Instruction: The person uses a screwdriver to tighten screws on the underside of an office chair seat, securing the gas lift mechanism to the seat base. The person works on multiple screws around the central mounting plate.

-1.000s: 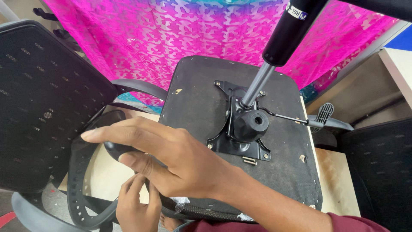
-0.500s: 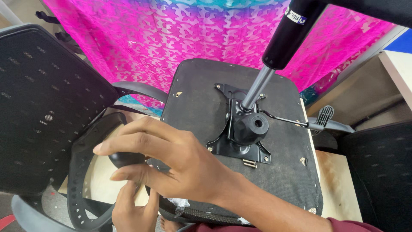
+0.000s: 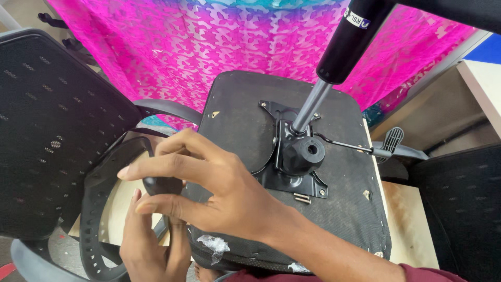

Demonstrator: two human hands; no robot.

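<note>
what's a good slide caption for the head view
Right hand and left hand at a black armrest beside an upturned chair seat with its metal mechanism.
</note>
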